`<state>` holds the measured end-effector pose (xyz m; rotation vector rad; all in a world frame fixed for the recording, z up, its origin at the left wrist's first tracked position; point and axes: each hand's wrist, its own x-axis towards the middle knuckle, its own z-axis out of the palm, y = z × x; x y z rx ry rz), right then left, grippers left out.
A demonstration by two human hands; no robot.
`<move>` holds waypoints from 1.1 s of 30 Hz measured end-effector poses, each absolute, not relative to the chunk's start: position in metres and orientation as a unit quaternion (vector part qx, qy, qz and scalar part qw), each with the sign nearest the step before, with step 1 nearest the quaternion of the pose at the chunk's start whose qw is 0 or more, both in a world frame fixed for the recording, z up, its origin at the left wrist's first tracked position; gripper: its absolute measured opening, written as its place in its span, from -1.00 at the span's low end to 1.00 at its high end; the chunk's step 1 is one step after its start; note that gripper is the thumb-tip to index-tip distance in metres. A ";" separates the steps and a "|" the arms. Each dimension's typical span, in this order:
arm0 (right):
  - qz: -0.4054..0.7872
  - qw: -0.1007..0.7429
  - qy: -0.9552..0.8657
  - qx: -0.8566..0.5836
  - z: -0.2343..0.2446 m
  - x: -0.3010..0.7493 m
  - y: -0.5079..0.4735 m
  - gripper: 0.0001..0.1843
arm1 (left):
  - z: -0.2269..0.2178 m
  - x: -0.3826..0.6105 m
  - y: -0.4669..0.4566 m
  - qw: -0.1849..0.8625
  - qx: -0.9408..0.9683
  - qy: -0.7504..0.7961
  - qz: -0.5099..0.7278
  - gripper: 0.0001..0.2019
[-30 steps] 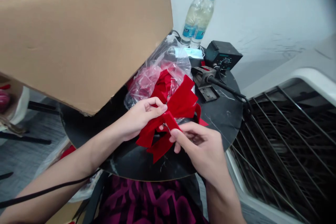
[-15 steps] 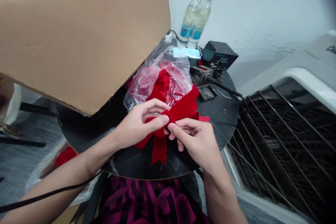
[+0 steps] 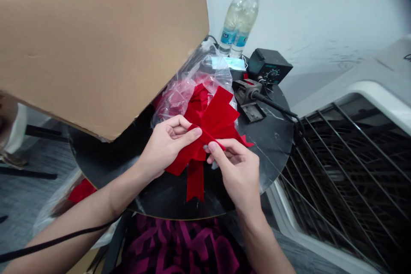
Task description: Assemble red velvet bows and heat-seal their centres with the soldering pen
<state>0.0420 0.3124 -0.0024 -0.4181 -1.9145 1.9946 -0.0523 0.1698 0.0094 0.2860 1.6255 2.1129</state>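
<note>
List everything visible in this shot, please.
cardboard box: one, tan, upper left.
water bottles: two, clear, blue caps, far table edge.
plastic bag: one, clear, on table.
face mask: one, pale blue, beside bag.
soldering station: one, black, far right of table.
soldering iron: one, black, in stand on table.
bow: one, red, between hands.
round table: one, black, centre.
metal grille: one, dark, lower right.
left hand: holding bow.
right hand: pinching bow.
</note>
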 end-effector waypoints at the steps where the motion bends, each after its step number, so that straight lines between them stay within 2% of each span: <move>1: 0.699 0.187 -0.675 -0.146 -0.004 0.041 0.311 -0.86 | 0.010 -0.052 0.170 0.223 0.099 0.585 0.774 -0.72; 6: 0.682 0.228 -0.679 -0.148 -0.010 0.039 0.306 -0.88 | 0.009 -0.050 0.174 0.214 0.097 0.567 0.790 -0.72; 11: 0.723 0.244 -0.626 -0.158 -0.010 0.037 0.301 -0.89 | 0.008 -0.049 0.176 0.189 0.096 0.574 0.791 -0.70; 17: 0.735 0.279 -0.594 -0.173 -0.014 0.034 0.297 -0.87 | 0.006 -0.048 0.174 0.143 0.131 0.615 0.764 -0.77; 25: 0.757 0.260 -0.570 -0.185 -0.017 0.032 0.299 -0.83 | 0.012 -0.047 0.177 0.066 0.175 0.668 0.721 -0.81; 33: 0.790 0.250 -0.528 -0.186 -0.021 0.032 0.297 -0.76 | 0.011 -0.046 0.175 0.042 0.189 0.680 0.708 -0.83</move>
